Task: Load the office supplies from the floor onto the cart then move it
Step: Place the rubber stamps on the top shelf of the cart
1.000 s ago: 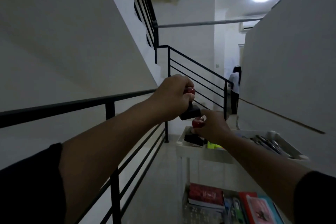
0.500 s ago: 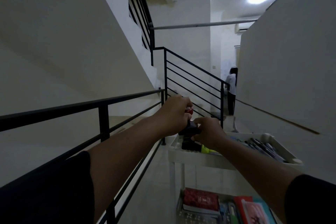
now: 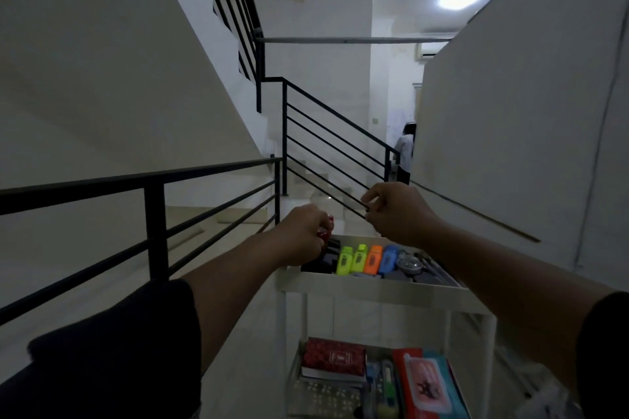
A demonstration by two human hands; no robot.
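A white cart (image 3: 381,292) stands in front of me with a top tray and a lower shelf. My left hand (image 3: 303,231) grips a red-knobbed stamp (image 3: 325,231) at the tray's left end, its black base down in the tray. My right hand (image 3: 394,211) hovers above the tray's far edge with loosely curled fingers and holds nothing. Green, orange and blue highlighters (image 3: 366,258) stand in a row in the tray, next to a small round tin (image 3: 410,264) and dark pens (image 3: 435,269). A red notebook (image 3: 335,359) and a red pouch (image 3: 429,384) lie on the lower shelf.
A black metal railing (image 3: 153,221) runs along my left side, with stairs going down beyond it. A white wall (image 3: 510,146) closes the right side. A person in white (image 3: 405,153) stands at the far end of the passage.
Both hands dropped toward the tray. My right hand let go of its stamp and rose away with nothing in it. My left hand lowered its stamp into the tray's left end.
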